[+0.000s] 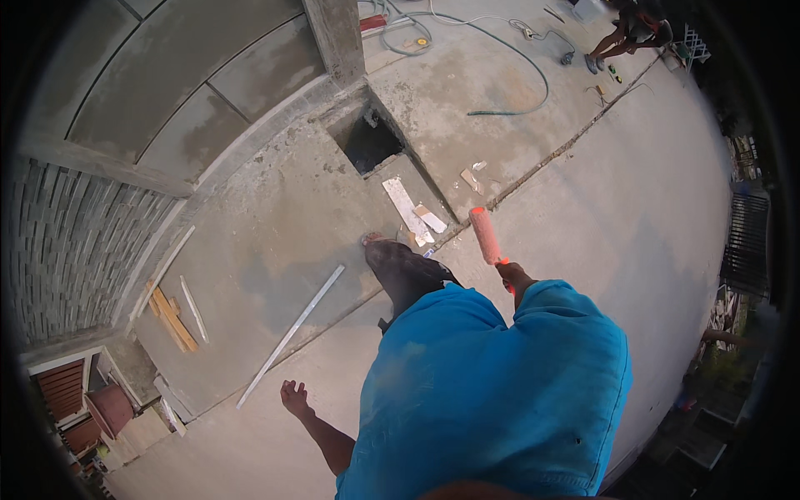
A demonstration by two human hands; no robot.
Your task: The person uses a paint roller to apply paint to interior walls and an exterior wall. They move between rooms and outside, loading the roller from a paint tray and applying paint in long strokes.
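Observation:
My right hand (514, 276) grips the handle of an orange paint roller (485, 235), whose sleeve points away from me over the concrete floor. My left hand (293, 397) hangs free at my side, fingers apart, holding nothing. My blue shirt (492, 392) fills the lower middle, and one dark trouser leg (404, 271) steps forward with a bare foot (372, 239) on the slab.
A long pale metal strip (289, 335) lies on the concrete to my left. A square pit (367, 142) opens ahead, with white board pieces (406, 208) beside it. Wood offcuts (172, 319) lie by the brick wall. A hose (508, 50) curls far ahead, near another person (629, 32).

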